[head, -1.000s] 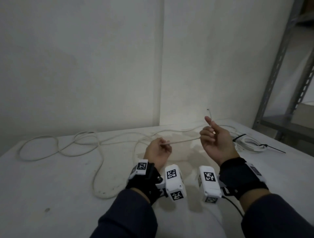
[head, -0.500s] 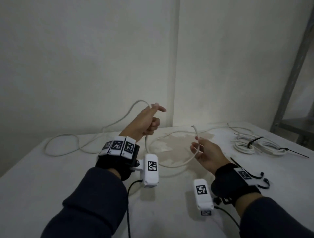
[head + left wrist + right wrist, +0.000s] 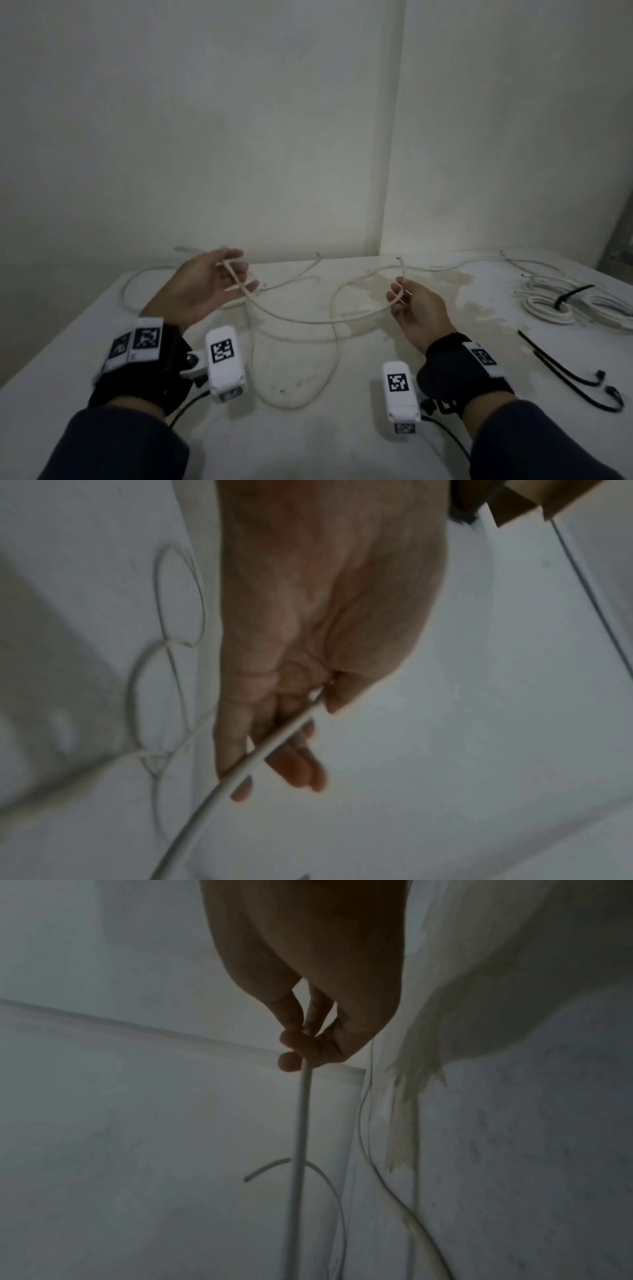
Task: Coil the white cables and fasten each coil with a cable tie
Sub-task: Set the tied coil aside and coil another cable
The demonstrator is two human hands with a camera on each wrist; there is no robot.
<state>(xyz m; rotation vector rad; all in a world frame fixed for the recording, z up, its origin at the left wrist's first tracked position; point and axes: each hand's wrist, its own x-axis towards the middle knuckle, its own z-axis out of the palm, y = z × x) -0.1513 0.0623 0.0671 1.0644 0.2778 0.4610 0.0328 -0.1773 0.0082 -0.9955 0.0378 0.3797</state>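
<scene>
I am counting two hands, left hand (image 3: 202,287) and right hand (image 3: 418,311), sharing one white cable (image 3: 308,320). At three o'clock I am counting one tied coil (image 3: 548,305) and two loose cable ties (image 3: 561,373). The other loose cables are tangling too much to count.

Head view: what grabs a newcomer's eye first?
The white cable slung in the air between the left hand and the right hand, sagging above the table. Then the coiled cables bound with a black tie at far right, with loose black cable ties nearer the person.
</scene>
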